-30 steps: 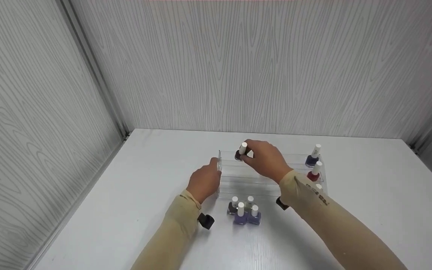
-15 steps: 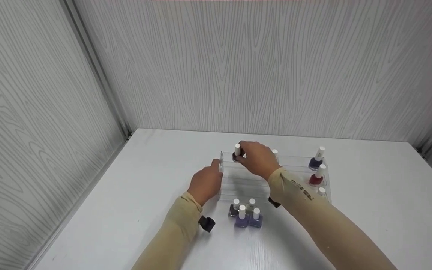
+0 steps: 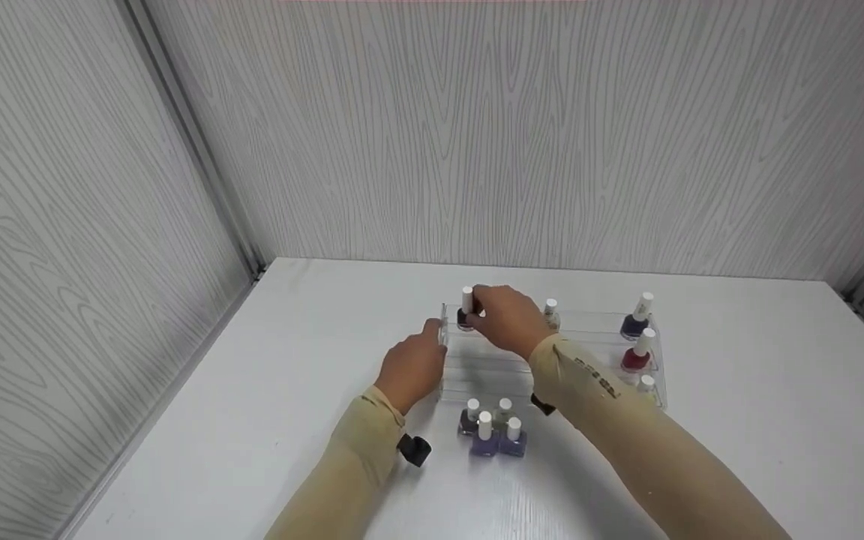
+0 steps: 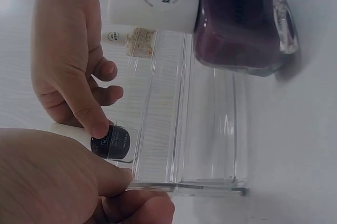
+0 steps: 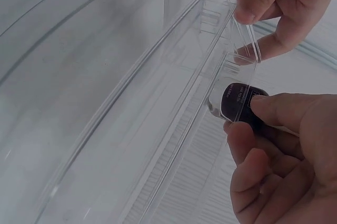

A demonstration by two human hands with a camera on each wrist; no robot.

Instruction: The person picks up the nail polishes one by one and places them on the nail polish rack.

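While the right hand (image 3: 507, 321) sets a dark bottle (image 3: 466, 315) on the top step of the clear acrylic rack (image 3: 477, 364), the left hand (image 3: 411, 367) steadies that rack at its left end wall. Right fingers (image 5: 263, 108) are clamped on the bottle: thumb and forefinger pinch its glass body, white cap pointing up. The bottle stands at the rack's far-left corner, upright, apparently touching the step. Left fingers (image 5: 263, 3) pinch the rack's thin side panel; judged, this keeps the light rack from sliding as the bottle goes down.

At the rack's right end stand a blue bottle (image 3: 636, 321) on the top step, a red bottle (image 3: 637, 354) one step lower, and another white cap (image 3: 647, 383) lower again, its colour unclear. A pale bottle (image 3: 550, 313) stands mid-way along the top step, just beyond the right hand. Just in front of the rack, on the white worktop (image 3: 739, 390), four bottles (image 3: 490, 429) stand in a tight cluster, touching or nearly so. Both forearms wear tan sleeves (image 3: 357, 457).
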